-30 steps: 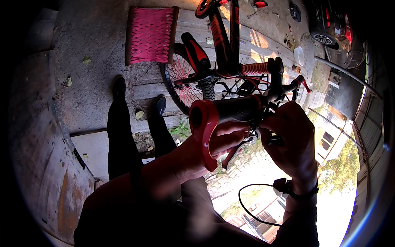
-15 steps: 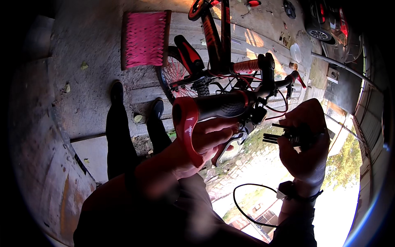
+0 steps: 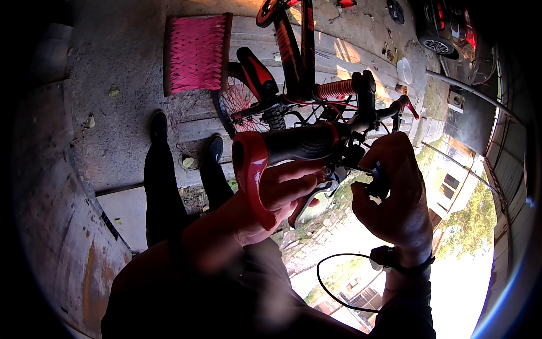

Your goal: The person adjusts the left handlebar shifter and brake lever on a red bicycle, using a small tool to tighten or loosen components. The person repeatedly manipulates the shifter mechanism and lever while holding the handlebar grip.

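My left hand (image 3: pixel 282 200) is closed around the underside of the handlebar near the black grip (image 3: pixel 296 141) with its red bar end (image 3: pixel 248 164), fingers at the silver brake lever (image 3: pixel 307 200). My right hand (image 3: pixel 395 192) is closed on a black folding multi-tool (image 3: pixel 378 181), a slim bit of it pointing at the black clamp (image 3: pixel 353 152) beside the grip; whether it engages a bolt is hidden. The black and red bicycle (image 3: pixel 305 79) lies beyond my hands, with red spokes and cables visible.
A pink woven stool (image 3: pixel 195 53) stands left of the bicycle. My feet (image 3: pixel 160 127) are on concrete. A white tub (image 3: pixel 404 71), a metal pipe (image 3: pixel 474 96) and a parked car (image 3: pixel 437 45) are at upper right. A wall (image 3: pixel 45 214) curves along the left.
My right hand drew back rightward from the clamp, showing the tool's several black keys, then returned leftward to it. The handlebar and my left hand shifted slightly left in the picture.
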The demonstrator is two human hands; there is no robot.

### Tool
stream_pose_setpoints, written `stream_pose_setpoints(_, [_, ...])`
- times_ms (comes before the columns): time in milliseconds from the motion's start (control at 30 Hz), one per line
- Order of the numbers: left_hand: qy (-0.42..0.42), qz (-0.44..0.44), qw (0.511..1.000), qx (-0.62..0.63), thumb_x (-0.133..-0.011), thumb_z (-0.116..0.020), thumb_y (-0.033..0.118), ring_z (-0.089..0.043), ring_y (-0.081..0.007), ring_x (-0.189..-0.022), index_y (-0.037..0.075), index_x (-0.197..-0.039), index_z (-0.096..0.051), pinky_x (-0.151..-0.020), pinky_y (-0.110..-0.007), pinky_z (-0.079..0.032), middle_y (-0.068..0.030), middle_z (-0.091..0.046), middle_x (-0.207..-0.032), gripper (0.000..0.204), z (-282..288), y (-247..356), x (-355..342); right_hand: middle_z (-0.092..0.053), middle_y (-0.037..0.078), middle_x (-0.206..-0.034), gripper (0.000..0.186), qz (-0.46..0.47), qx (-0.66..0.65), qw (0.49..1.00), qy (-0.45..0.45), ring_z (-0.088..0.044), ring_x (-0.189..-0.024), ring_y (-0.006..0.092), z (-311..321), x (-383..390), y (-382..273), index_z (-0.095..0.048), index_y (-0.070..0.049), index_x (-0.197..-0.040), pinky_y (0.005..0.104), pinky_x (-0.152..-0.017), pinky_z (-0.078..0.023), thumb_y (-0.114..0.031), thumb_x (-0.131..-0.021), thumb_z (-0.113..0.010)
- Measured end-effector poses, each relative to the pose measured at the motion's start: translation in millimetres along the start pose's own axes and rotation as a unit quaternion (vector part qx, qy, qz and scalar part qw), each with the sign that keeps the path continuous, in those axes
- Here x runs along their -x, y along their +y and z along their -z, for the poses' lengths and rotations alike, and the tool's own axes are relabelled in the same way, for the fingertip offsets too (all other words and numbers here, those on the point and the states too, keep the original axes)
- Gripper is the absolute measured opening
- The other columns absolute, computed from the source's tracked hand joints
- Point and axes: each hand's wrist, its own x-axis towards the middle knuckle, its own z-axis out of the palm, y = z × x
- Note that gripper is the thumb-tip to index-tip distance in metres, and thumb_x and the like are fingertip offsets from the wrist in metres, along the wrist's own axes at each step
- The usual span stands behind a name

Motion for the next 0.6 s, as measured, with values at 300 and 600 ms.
stream_pose_setpoints(300, [0.011, 0.042, 0.999, 0.012, -0.094, -0.069, 0.012, -0.056, -0.017, -0.123, 0.01, -0.147, -0.046, -0.099, -0.036, -0.05, -0.008, -0.06, -0.134, 0.058, -1.4, 7.3, -2.4, -0.05, 0.012, -0.098, 0.043, -0.002, -0.003, 1.0, -0.01, -0.053, -0.084, 0.0242, -1.7, 0.4, -0.5, -0.054, -0.005, -0.103, 0.0329, -0.071, -0.046, 0.008, -0.063, -0.064])
stream_pose_setpoints(600, [0.001, 0.016, 1.0, 0.019, -0.095, -0.065, 0.009, -0.057, -0.0171, -0.124, 0.007, -0.146, -0.047, -0.101, -0.034, -0.05, -0.0087, -0.061, -0.133, 0.053, 3.5, 0.8, -3.8, -0.058, 0.022, -0.117, 0.05, -0.052, -0.091, 0.992, -0.063, -0.059, -0.101, 0.0389, 11.9, 1.1, -7.3, -0.052, -0.003, -0.118, 0.0455, -0.089, -0.05, 0.008, -0.07, -0.062])
